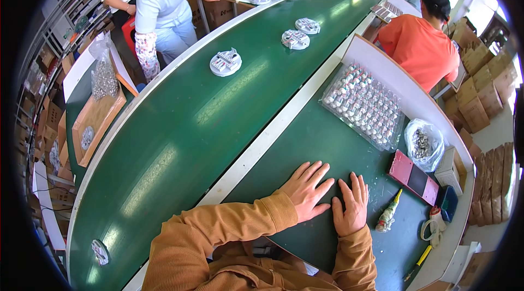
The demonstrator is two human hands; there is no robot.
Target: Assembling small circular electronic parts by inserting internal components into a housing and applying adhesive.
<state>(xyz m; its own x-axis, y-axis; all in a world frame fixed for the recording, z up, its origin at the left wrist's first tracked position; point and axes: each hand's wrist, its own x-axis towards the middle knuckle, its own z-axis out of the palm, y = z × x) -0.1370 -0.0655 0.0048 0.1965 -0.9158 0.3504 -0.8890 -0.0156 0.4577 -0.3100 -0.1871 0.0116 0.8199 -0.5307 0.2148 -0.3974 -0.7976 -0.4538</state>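
On the green worktop (pixel 256 195), my left hand (pixel 307 192) lies flat with its fingers stretched out and nothing in it. Close beside it rests my right hand (pixel 352 205), also flat and open, its thumb near the left hand. To the right of my right hand lies a tool with a yellow pointed tip and a wrapped body (pixel 388 212). Beyond both hands sits a clear plastic tray (pixel 364 106) filled with rows of small white and metal parts.
A red and black box (pixel 414 177), a bag of metal pieces (pixel 422 142), a white carton (pixel 451 171) and a yellow-handled tool (pixel 419 262) line the right side. Left runs a green conveyor belt (pixel 180 138) carrying round white parts (pixel 225 62). Other people (pixel 417 45) are nearby.
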